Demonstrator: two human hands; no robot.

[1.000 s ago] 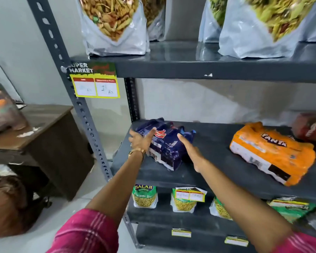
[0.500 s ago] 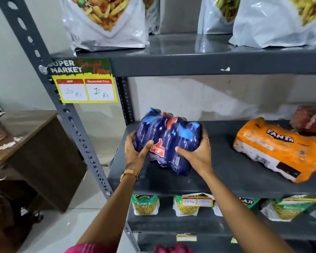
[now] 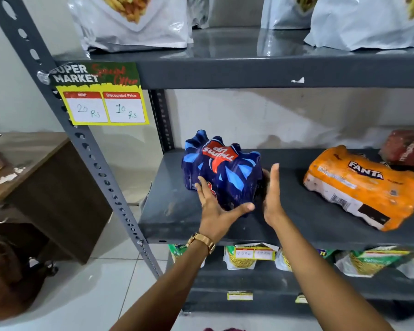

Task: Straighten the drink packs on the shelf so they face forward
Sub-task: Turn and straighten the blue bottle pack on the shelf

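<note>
Both hands were open, left hand (image 3: 215,209) and right hand (image 3: 271,194) steadying the blue pack (image 3: 221,170) mid-frame; orange pack (image 3: 361,187) lay askew.

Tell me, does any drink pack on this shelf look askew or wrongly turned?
Yes. The orange pack lies slanted on the shelf, its end toward the front edge. The blue pack stands between both hands, but its red logo reads upside down.

"Thums Up" upside down on blue pack (image 3: 221,172), "FANTA" on orange pack (image 3: 361,185), "SUPER MARKET, 20 Rs, 10 Rs" on price sign (image 3: 101,96).
</note>
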